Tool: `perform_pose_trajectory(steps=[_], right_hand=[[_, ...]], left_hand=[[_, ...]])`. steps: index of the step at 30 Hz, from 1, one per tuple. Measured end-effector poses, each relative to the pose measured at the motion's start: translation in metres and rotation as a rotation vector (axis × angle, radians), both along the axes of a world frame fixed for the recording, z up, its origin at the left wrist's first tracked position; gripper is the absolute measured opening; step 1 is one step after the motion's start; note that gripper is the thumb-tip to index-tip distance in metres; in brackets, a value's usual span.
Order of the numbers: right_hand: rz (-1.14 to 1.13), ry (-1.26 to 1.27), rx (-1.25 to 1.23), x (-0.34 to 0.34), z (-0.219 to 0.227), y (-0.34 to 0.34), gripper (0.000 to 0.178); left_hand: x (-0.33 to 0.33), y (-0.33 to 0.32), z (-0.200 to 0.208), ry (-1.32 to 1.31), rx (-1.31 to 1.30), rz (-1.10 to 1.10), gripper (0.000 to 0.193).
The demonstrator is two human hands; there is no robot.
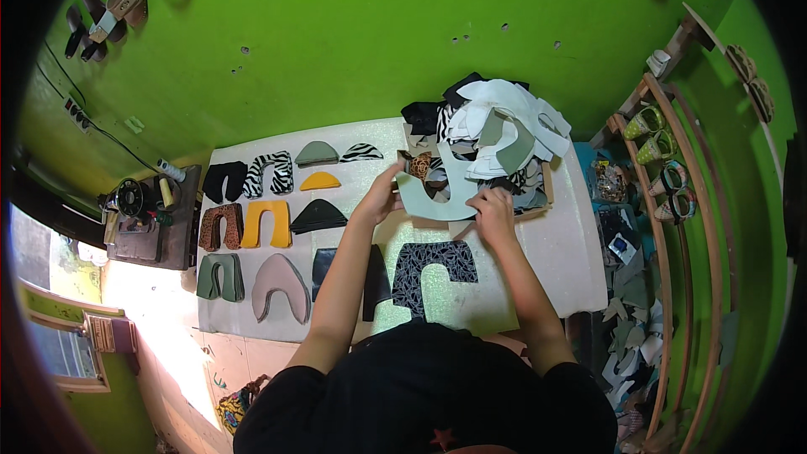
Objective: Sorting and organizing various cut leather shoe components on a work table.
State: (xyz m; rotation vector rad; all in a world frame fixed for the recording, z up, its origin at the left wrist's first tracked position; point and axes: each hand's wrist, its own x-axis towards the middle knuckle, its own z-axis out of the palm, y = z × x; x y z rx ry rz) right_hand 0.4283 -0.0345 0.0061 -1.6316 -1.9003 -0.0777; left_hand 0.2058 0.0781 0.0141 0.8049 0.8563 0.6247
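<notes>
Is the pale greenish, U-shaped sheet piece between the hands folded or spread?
Spread: the U-shaped piece shows its open outline, no fold visible, with left hand and right hand at opposite sides.

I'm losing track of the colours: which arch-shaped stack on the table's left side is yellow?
The yellow stack, right of the leopard-print arches and below the zebra-striped arches in the picture; no other arch is yellow.

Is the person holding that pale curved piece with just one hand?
No, the left hand holds the pale curved piece at its left side, and the right hand at its lower right.
</notes>
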Motion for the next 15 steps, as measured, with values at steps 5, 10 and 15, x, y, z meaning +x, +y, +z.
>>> perform_pose_trajectory(steps=[5, 10, 15], right_hand=[[0.034, 0.215, -0.354, 0.013, 0.013, 0.009, 0.014], [-0.319, 0.331, 0.186, 0.068, 0.027, 0.055, 0.027], [-0.868, 0.274, -0.032, 0.095, 0.002, 0.088, 0.034]], left_hand=[[0.002, -0.001, -0.015, 0.379, 0.552, 0.05, 0.057], [0.024, 0.001, -0.012, 0.222, 0.467, 0.229, 0.064], [0.024, 0.012, -0.027, 0.589, 0.798, 0.275, 0.061]])
